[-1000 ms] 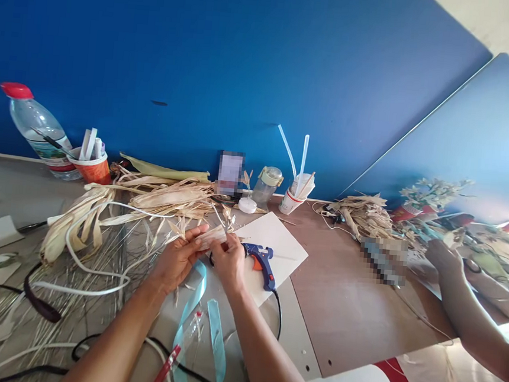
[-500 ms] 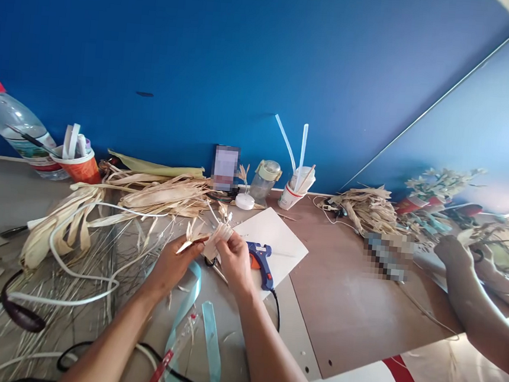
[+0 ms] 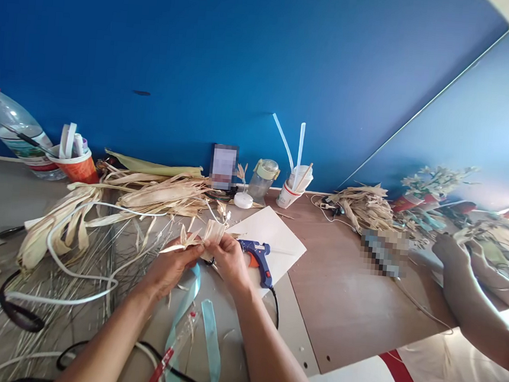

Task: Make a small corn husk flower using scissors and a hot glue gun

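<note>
My left hand (image 3: 172, 265) and my right hand (image 3: 228, 258) meet above the table and both pinch a small bundle of dried corn husk strips (image 3: 206, 234). The strips fan out upward and to the left between my fingers. Just right of my right hand a blue glue gun (image 3: 258, 259) lies on a white sheet (image 3: 277, 240), its black cord trailing toward me. Light blue ribbon strips (image 3: 190, 313) lie under my wrists.
A pile of long husks and thin stalks (image 3: 115, 202) with white and black cables covers the left. Cups (image 3: 76, 163), a water bottle (image 3: 8, 125) and a jar (image 3: 262, 178) line the blue wall. Another person's hands (image 3: 454, 256) work at the right among more husks (image 3: 364, 206).
My hands have turned and folded the husk piece; it now fans upward between both hands, which sit slightly lower and closer together. The other person's hand has barely shifted.
</note>
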Demonstrator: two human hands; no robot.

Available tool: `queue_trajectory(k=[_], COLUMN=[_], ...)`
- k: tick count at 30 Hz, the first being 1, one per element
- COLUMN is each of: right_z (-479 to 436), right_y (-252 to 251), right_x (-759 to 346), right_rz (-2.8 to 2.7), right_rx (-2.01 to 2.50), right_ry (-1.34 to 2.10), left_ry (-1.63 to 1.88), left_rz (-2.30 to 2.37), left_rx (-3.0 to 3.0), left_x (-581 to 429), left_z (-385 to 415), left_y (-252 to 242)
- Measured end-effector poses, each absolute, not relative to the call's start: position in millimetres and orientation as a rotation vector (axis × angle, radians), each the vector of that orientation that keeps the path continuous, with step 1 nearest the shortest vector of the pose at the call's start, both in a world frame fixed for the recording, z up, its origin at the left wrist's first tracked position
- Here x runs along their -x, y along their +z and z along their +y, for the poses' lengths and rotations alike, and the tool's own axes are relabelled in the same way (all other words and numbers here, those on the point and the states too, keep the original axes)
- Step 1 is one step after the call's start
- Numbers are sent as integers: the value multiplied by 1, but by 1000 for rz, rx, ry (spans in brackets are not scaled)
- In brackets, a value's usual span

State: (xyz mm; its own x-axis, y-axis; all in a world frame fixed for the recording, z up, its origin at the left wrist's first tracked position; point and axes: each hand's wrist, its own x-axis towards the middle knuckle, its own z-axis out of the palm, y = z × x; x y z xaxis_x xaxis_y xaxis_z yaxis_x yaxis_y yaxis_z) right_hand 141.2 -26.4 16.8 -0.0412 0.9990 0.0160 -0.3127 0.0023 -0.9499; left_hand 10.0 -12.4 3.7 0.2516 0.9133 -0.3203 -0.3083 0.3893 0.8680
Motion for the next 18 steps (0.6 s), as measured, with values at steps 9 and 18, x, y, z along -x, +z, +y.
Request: queue_trajectory(k=[9, 18], right_z=[-27, -27], right_y=[19, 17], right_x=[-145, -149], right_rz=[-1120, -1114], right_rx=[1010, 1048], right_ry=[1327, 1323], left_ry=[912, 946], left_rz=[888, 869], left_rx=[-600, -613], left_x=[-10, -7], left_z=[-13, -11], left_y=[11, 7])
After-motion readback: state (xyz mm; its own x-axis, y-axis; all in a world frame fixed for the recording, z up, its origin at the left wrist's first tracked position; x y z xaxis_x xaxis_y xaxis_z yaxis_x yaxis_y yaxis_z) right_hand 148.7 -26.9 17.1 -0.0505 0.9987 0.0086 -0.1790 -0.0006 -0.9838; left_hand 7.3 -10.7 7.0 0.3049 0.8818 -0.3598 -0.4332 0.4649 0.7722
